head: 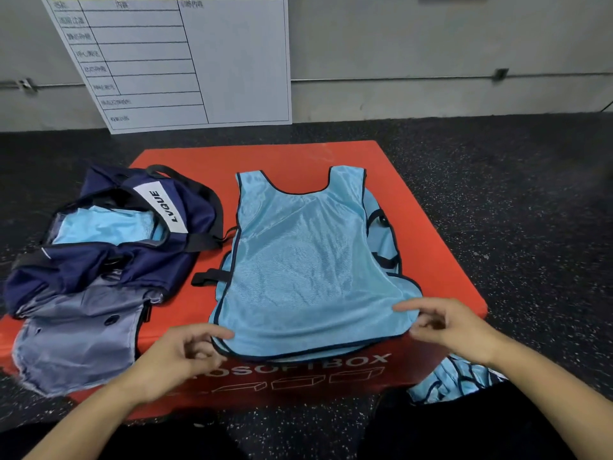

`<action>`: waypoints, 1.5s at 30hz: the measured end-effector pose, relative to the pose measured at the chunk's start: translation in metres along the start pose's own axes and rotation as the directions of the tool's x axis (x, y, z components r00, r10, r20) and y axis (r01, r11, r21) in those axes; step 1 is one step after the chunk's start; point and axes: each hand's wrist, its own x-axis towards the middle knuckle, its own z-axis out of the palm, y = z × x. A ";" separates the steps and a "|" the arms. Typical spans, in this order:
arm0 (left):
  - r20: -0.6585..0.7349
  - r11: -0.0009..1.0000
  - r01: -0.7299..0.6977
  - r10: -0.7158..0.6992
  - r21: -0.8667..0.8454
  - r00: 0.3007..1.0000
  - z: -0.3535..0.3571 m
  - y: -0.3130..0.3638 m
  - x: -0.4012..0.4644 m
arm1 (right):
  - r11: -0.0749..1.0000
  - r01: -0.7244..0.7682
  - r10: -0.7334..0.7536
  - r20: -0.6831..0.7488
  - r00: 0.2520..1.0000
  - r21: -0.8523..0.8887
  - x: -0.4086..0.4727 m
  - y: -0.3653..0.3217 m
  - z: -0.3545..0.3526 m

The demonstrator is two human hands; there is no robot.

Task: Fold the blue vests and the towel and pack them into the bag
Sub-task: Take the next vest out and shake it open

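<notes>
A light blue mesh vest (308, 260) with dark trim lies flat on the red soft box (298, 154), neck hole at the far end, with another blue vest partly showing under its right side. My left hand (172, 360) is at the vest's near left hem corner and my right hand (451, 327) at the near right corner; fingers are loosely spread, touching or just off the hem. The navy bag (99, 260) sits open at the left, with folded blue fabric (106, 224) inside it.
More blue vests (454, 380) lie heaped on the dark speckled floor by the box's near right corner. A white board with a table (185, 61) leans on the grey wall behind. The bag's grey flap (76, 340) hangs over the box's near left edge.
</notes>
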 end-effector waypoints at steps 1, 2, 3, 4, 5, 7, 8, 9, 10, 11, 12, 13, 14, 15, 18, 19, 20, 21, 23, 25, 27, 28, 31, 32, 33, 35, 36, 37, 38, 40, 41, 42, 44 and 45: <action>-0.042 1.000 -0.030 0.030 0.010 0.999 0.000 0.001 -0.001 | 0.999 0.016 -0.017 -0.028 0.999 -0.050 -0.001 0.001 0.002; -0.088 0.998 -0.060 0.063 0.033 0.994 -0.001 0.002 -0.002 | 0.991 0.028 -0.034 -0.043 0.998 -0.132 -0.002 0.001 0.005; -0.134 0.993 -0.092 0.101 0.073 0.986 -0.001 0.003 -0.002 | 0.966 0.045 -0.062 -0.057 0.996 -0.255 -0.001 0.002 0.009; -0.178 0.986 -0.112 0.134 0.125 0.975 -0.001 0.004 -0.002 | 0.922 0.066 -0.101 -0.073 0.992 -0.381 0.000 0.004 0.012; -0.213 0.976 -0.123 0.160 0.177 0.964 -0.001 0.004 -0.001 | 0.871 0.093 -0.152 -0.085 0.985 -0.483 0.001 0.005 0.015; -0.255 0.945 -0.153 0.230 0.290 0.939 0.002 0.007 0.000 | 0.762 0.127 -0.248 -0.106 0.963 -0.635 0.004 0.007 0.017; -0.266 0.919 -0.169 0.272 0.355 0.925 0.003 0.009 0.000 | 0.719 0.138 -0.289 -0.112 0.951 -0.681 0.006 0.007 0.017; -0.272 0.896 -0.183 0.309 0.405 0.911 0.004 0.009 0.001 | 0.692 0.148 -0.322 -0.118 0.939 -0.706 0.008 0.009 0.016; -0.279 0.878 -0.200 0.342 0.434 0.897 0.004 0.009 0.001 | 0.681 0.171 -0.361 -0.124 0.924 -0.712 0.009 0.010 0.016; -0.289 0.862 -0.215 0.374 0.458 0.881 0.004 0.010 0.001 | 0.688 0.198 -0.400 -0.138 0.906 -0.698 0.010 0.010 0.016; -0.298 0.846 -0.228 0.403 0.482 0.865 0.003 0.012 0.002 | 0.707 0.231 -0.438 -0.158 0.885 -0.669 0.010 0.009 0.015; -0.304 0.830 -0.239 0.429 0.503 0.851 0.001 0.016 0.002 | 0.738 0.247 -0.456 -0.196 0.868 -0.628 0.011 0.007 0.014; -0.310 0.819 -0.256 0.456 0.514 0.835 -0.001 0.021 0.003 | 0.774 0.258 -0.464 -0.240 0.853 -0.578 0.014 0.006 0.010; -0.317 0.817 -0.274 0.472 0.507 0.823 -0.004 0.027 0.004 | 0.805 0.253 -0.458 -0.291 0.840 -0.537 0.017 0.003 0.006; -0.322 0.872 -0.298 0.432 0.389 0.842 -0.013 0.041 0.011 | 0.823 0.240 -0.461 -0.361 0.810 -0.514 0.027 -0.010 -0.004; -0.309 0.884 -0.288 0.409 0.369 0.858 -0.015 0.043 0.013 | 0.813 0.242 -0.469 -0.350 0.810 -0.529 0.030 -0.015 -0.005; -0.294 0.892 -0.280 0.390 0.354 0.872 -0.017 0.041 0.016 | 0.809 0.248 -0.471 -0.336 0.816 -0.532 0.033 -0.019 -0.005; -0.283 0.902 -0.266 0.368 0.340 0.886 -0.019 0.037 0.020 | 0.820 0.249 -0.457 -0.326 0.828 -0.515 0.037 -0.022 -0.006; -0.296 0.920 -0.248 0.339 0.305 0.893 -0.023 0.033 0.030 | 0.891 0.234 -0.369 -0.319 0.873 -0.390 0.046 -0.025 -0.009; -0.328 0.949 -0.204 0.278 0.242 0.903 -0.024 0.034 0.042 | 0.969 0.177 -0.229 -0.363 0.903 -0.172 0.056 -0.030 -0.013; -0.339 0.959 -0.170 0.241 0.226 0.909 -0.024 0.037 0.055 | 0.993 0.113 -0.093 -0.441 0.893 0.018 0.065 -0.032 -0.016; -0.344 0.960 -0.158 0.233 0.232 0.910 -0.024 0.039 0.061 | 0.994 0.069 -0.020 -0.460 0.888 0.089 0.070 -0.032 -0.017; -0.354 0.964 -0.139 0.215 0.227 0.910 -0.028 0.042 0.076 | 0.988 -0.071 0.128 -0.462 0.878 0.140 0.082 -0.026 -0.018; -0.361 0.966 -0.128 0.205 0.225 0.910 -0.031 0.041 0.080 | 0.987 -0.086 0.139 -0.462 0.876 0.134 0.085 -0.023 -0.018; -0.363 0.967 -0.125 0.202 0.224 0.910 -0.033 0.038 0.084 | 0.988 -0.083 0.135 -0.464 0.875 0.130 0.086 -0.020 -0.019; -0.314 0.969 -0.145 0.203 0.198 0.928 -0.036 0.032 0.086 | 0.992 -0.042 0.091 -0.453 0.887 0.117 0.085 -0.015 -0.019; -0.273 0.970 -0.156 0.204 0.187 0.940 -0.036 0.029 0.087 | 0.994 -0.005 0.054 -0.441 0.896 0.111 0.084 -0.013 -0.018; -0.229 0.969 -0.165 0.205 0.182 0.951 -0.036 0.029 0.087 | 0.995 0.029 0.014 -0.429 0.903 0.094 0.082 -0.013 -0.019; -0.193 0.968 -0.173 0.208 0.183 0.959 -0.035 0.028 0.087 | 0.996 0.061 -0.030 -0.414 0.910 0.062 0.080 -0.014 -0.020; -0.167 0.966 -0.188 0.218 0.179 0.962 -0.033 0.022 0.089 | 0.995 0.095 -0.101 -0.386 0.917 -0.036 0.075 -0.015 -0.022; -0.171 0.968 -0.192 0.220 0.164 0.960 -0.033 0.016 0.091 | 0.990 0.097 -0.128 -0.371 0.920 -0.101 0.073 -0.014 -0.023; -0.183 0.969 -0.192 0.219 0.153 0.958 -0.033 0.010 0.093 | 0.979 0.093 -0.154 -0.355 0.922 -0.182 0.070 -0.013 -0.023; -0.190 0.969 -0.192 0.220 0.154 0.957 -0.032 0.004 0.096 | 0.941 0.094 -0.207 -0.334 0.919 -0.325 0.067 -0.011 -0.025; -0.183 0.970 -0.190 0.217 0.151 0.959 -0.033 0.002 0.098 | 0.927 0.096 -0.227 -0.338 0.913 -0.362 0.067 -0.010 -0.026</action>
